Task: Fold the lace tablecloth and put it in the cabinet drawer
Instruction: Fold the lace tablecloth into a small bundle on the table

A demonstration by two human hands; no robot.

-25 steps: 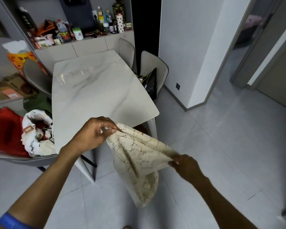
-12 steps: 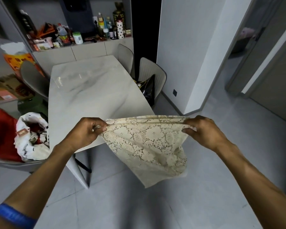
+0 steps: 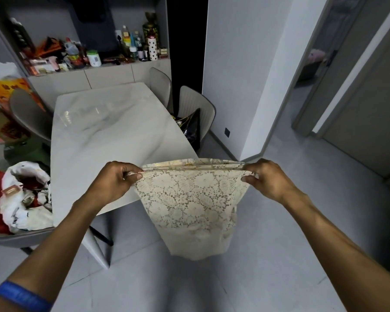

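At the far left of the frame a white crumpled bag of odds and ends sits on a grey chair seat, just beside the white marble-topped dining table; moving right, your left hand is pinched shut on the upper left corner of the cream lace tablecloth, thumb pressed over the gathered layers; the cloth hangs in the lower middle of the frame, already doubled several times, its top edge stretched level and its tail dangling above the grey tiled floor; your right hand is pinched shut on the opposite corner, just right of centre. From here the stacked layers could slide out of line if either pinch eases, and the open lace could snag on the table corner just beside it, so the fold would go crooked. The lower hem is blurred, so you cannot count the layers; the cabinet drawer is not identifiable, though pale cabinet fronts show at upper left behind the table.
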